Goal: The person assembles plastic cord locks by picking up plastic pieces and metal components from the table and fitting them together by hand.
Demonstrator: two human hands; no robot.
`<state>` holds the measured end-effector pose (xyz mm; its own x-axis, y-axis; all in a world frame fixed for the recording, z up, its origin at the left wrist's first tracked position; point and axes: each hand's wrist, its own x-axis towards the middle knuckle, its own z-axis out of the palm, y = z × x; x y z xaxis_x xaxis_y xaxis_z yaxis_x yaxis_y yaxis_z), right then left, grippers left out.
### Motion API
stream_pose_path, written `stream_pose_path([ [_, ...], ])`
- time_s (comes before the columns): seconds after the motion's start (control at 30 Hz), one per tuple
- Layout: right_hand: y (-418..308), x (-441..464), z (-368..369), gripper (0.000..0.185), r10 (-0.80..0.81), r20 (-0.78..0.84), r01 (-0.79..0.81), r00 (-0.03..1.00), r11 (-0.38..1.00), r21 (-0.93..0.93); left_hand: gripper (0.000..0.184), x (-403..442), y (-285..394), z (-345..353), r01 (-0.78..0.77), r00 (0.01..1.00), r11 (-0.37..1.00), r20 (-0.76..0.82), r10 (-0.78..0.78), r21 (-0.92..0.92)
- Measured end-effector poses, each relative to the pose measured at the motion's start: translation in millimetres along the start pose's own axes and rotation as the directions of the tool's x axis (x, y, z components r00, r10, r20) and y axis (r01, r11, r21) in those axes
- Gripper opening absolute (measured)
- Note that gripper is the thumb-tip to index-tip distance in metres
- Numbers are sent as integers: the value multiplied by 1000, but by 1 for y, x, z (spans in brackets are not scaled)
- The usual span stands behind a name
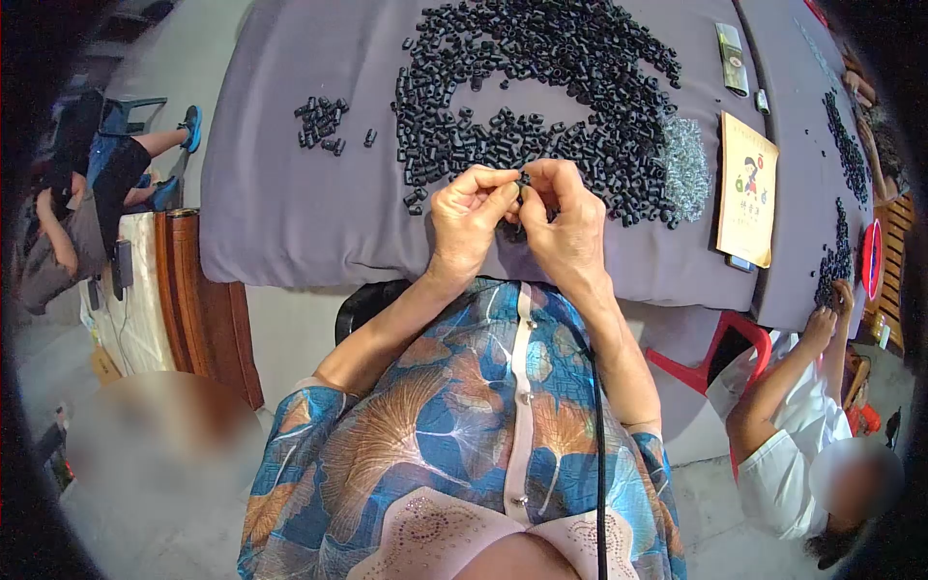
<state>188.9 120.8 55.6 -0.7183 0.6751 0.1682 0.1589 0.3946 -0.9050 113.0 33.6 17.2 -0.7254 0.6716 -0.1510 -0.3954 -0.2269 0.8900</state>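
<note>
Black piece [523, 180], small and largely covered by the grip, is held up at the near edge of the grey-covered surface [290, 217], just in front of the main heap [580, 72]. Left hand [470, 217]: thumb and forefinger fingers together, clamped on the piece. Right hand [564, 220]: thumb and forefinger drawn in against the same spot, apparently clamped on it too; whether they grip a second part cannot be told. Handling, as judged: steady one side with the left fingers, work with the right, keep both ends in line, and press evenly, since so small an item could slip or go in askew. Holding it low over the surface would limit the loss if dropped. Count: two working hands; one piece visible between them, any other being hidden; one main heap of black pieces, too dense to number; one small cluster [320, 123] to the left, its pieces overlapping and not reliably countable, with a stray item [370, 137] apart from it; one pile of clear pieces [684, 169], likewise uncountable; one booklet [746, 193]; one packet [732, 60] beyond it.
</note>
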Motion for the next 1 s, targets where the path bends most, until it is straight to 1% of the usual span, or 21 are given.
stream_pose_path([
  [0.13, 2, -1, -5, 11, -56, 110, 55, 992, 998, 13, 14, 4, 0, -6, 8, 999, 1000, 49, -7, -19],
  [0.23, 4, -7, -3, 8, 91, 96, -107, 991, 978, 178, 14, 4, 6, -7, 101, 992, 994, 81, -97, -48],
  [0.27, 9, -8, -3, 10, 156, 109, -178, 982, 955, 239, 16, 5, 7, -8, 118, 989, 991, 96, -111, -70],
  [0.37, 7, -10, -3, 12, 192, 109, -216, 975, 929, 300, 21, 6, 10, -9, 166, 980, 974, 137, -146, -152],
  [0.43, 9, -11, -3, 16, 196, 117, -223, 974, 923, 314, 25, 6, 14, -8, 202, 973, 952, 158, -169, -231],
  [0.53, 9, -10, -5, 21, 181, 151, -221, 972, 924, 312, 29, 5, 12, -11, 267, 958, 926, 178, -225, -267],
  [0.67, 8, -8, -7, 27, 162, 217, -218, 963, 938, 268, 32, 3, 15, -11, 288, 950, 931, 186, -249, -224],
  [0.77, 1, -3, -14, 28, 65, 259, -93, 964, 991, 95, 34, 4, 17, -13, 306, 939, 928, 229, -257, -215],
  [0.87, 9, -4, -14, 28, 147, 311, -204, 939, 966, 158, 34, 4, 19, -13, 345, 921, 918, 261, -290, -195],
  [0.97, 16, -4, -18, 29, 72, 346, -156, 935, 963, 221, 35, 3, 26, -11, 401, 893, 895, 304, -333, -198],
  [1.0, 16, -4, -18, 28, 94, 352, -198, 931, 941, 273, 34, 3, 28, -9, 419, 885, 884, 312, -346, -207],
])
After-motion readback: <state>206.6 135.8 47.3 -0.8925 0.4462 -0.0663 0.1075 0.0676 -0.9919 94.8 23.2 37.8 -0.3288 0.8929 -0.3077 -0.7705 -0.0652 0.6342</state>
